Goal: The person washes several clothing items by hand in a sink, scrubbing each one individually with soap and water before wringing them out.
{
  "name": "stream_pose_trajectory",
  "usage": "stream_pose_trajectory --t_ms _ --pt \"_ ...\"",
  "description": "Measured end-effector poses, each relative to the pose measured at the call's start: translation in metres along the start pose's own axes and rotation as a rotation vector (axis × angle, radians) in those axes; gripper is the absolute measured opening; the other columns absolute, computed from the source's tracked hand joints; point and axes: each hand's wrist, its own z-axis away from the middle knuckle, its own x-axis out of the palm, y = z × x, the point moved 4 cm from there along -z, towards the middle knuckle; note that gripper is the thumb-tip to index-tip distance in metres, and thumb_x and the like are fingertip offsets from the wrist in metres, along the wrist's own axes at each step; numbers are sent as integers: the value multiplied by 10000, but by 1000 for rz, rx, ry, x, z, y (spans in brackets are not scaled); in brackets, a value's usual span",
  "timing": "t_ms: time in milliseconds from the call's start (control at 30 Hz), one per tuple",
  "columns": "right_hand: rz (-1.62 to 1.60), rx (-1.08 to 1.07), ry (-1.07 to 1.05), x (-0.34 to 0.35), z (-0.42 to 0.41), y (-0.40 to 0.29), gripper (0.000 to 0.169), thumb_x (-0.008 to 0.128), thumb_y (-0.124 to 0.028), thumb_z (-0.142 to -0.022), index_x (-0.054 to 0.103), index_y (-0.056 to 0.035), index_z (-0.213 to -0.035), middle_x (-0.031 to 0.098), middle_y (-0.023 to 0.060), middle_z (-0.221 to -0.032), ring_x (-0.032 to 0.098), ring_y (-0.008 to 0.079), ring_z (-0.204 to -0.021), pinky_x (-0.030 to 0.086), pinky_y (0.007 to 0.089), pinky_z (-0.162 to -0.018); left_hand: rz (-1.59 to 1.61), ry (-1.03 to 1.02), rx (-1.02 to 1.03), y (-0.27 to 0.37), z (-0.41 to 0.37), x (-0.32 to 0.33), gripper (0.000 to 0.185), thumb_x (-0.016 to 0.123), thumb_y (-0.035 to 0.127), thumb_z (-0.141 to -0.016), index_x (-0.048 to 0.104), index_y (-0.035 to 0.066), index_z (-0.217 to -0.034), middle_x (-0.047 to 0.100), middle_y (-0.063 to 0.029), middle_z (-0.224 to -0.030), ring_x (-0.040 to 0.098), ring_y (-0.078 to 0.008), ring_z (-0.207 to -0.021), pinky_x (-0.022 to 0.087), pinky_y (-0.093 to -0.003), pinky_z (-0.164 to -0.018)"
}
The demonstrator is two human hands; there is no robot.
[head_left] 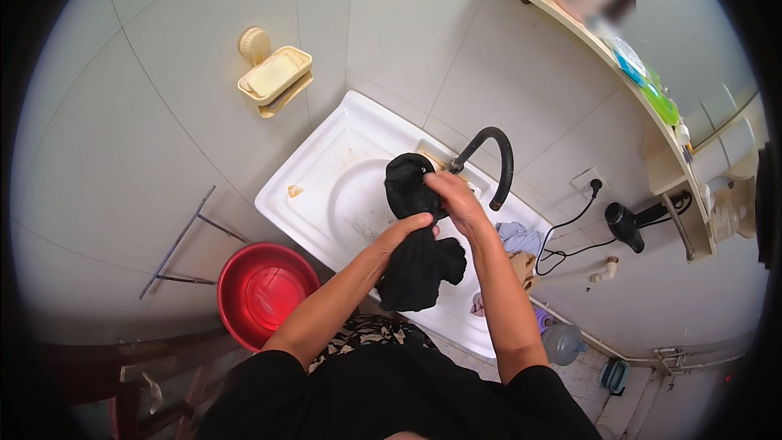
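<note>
A black cloth garment (415, 269) hangs bunched over the white washbasin (293, 171). My left hand (403, 233) grips it at its narrow middle, thumb on top. Around the upper part, near a small shiny spot on the cloth, my right hand (455, 198) is closed on the fabric; some of its fingers are hidden. Just beyond my right hand, a black curved faucet (506, 159) rises from the basin's back edge. A small yellowish piece (295, 191), perhaps soap, lies on the basin's left side.
A red plastic basin (229, 293) stands at the left, below a wall-mounted soap dish (275, 98). Bluish cloth (519, 237) lies at the washbasin's right end. A black hair dryer (624, 227) hangs below a loaded shelf (574, 27). A large water bottle (561, 344) stands lower right.
</note>
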Motion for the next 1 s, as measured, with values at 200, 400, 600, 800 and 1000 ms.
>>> stream_pose_trajectory --t_ms 200,400,600,800,1000 --pt "-946 -212 -316 -6 9 67 891 541 -677 -657 340 -119 -1321 479 66 -1239 507 164 -983 456 355 -748 814 -727 -117 -13 25 56 567 615 421 -784 413 107 -1211 443 33 -718 469 -84 -645 395 -252 -669" --pt "-1083 -356 -567 21 15 22 747 682 -539 -661 393 -107 -1198 493 153 -1161 548 279 -959 503 421 -780 953 -853 -239 -37 32 76 611 604 415 -804 356 48 -1226 452 15 -740 479 -93 -647 396 -280 -831" --pt "-345 -15 -238 10 8 -11 222 665 -168 -685 540 -62 -834 554 53 -713 547 137 -645 456 237 -603 99 -266 -151 -25 9 45 470 666 307 -768 473 1 -1070 519 -36 -761 526 -139 -688 452 -261 -686" --pt "675 -131 -86 20 -19 15 258 630 -219 -617 570 -24 -776 610 127 -757 590 260 -749 458 331 -676 -196 268 16 -50 -16 12 258 669 148 -733 582 7 -931 589 -49 -820 560 -135 -731 451 -251 -632" --pt "763 -42 62 21 -27 48 368 667 -296 -620 556 -46 -867 617 166 -793 602 281 -785 465 343 -698 -148 482 171 -86 -40 -23 252 664 120 -721 588 -4 -927 603 -59 -805 576 -143 -715 465 -271 -632"
